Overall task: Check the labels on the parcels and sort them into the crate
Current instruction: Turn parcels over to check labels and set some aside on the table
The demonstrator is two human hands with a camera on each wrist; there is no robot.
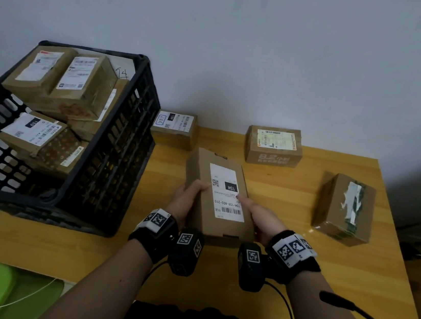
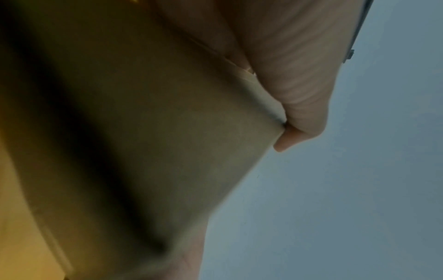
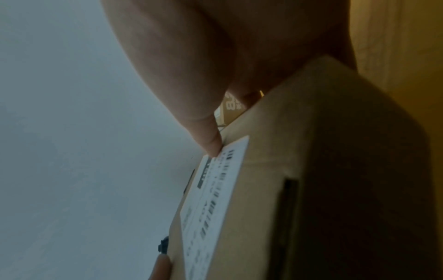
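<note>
Hands (image 1: 224, 209) cover parcel (image 1: 219, 195) sides; its underside blurred.

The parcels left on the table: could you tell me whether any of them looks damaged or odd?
Yes: the parcel at the right edge has a torn, ragged white strip where a label would be, so nothing is readable there. It also sits askew.

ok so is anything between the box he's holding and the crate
Nothing visible blocks it. The box, held by the left hand and right hand, is just right of the crate; only its near wall needs clearing, and parcels already fill much of it.
</note>
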